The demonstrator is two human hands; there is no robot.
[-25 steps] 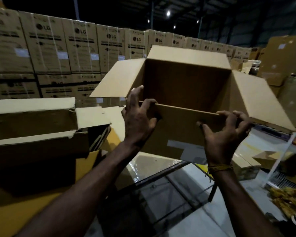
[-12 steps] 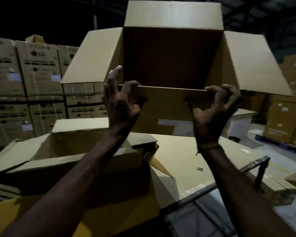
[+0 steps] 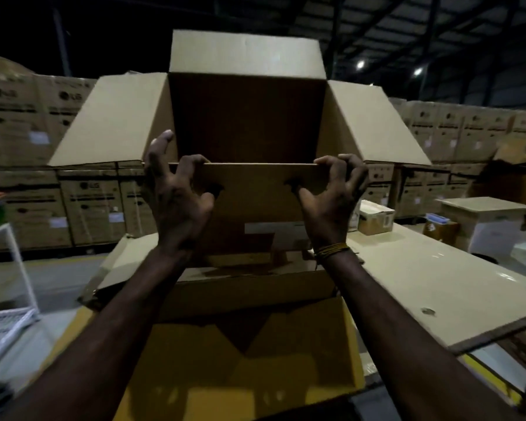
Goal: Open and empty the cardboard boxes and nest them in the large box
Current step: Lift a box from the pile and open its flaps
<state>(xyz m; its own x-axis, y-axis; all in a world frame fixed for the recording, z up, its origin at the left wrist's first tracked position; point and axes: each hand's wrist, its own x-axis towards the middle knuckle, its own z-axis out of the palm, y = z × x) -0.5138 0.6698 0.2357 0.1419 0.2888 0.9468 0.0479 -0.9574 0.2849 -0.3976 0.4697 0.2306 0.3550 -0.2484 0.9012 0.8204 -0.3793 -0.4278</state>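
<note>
I hold an open brown cardboard box (image 3: 249, 202) up in the air, its mouth turned toward me and its inside dark and bare. Its side and top flaps stick outward. My left hand (image 3: 176, 196) grips the near wall's upper edge at the left, fingers curled over the rim. My right hand (image 3: 331, 196) grips the same edge at the right. Directly below stands the large open box (image 3: 249, 299), with a yellow flap (image 3: 240, 378) hanging toward me.
A pale table (image 3: 422, 284) with a metal frame runs to the right, with a small white-topped carton (image 3: 375, 218) on it. Stacked printed cartons (image 3: 82, 205) wall the back. A white wire rack (image 3: 6, 299) stands at the left. More boxes (image 3: 492, 223) sit at far right.
I have swung the held box leftward until it hangs centred over the large box; the view turned with it. Both hands keep their grip on the near edge.
</note>
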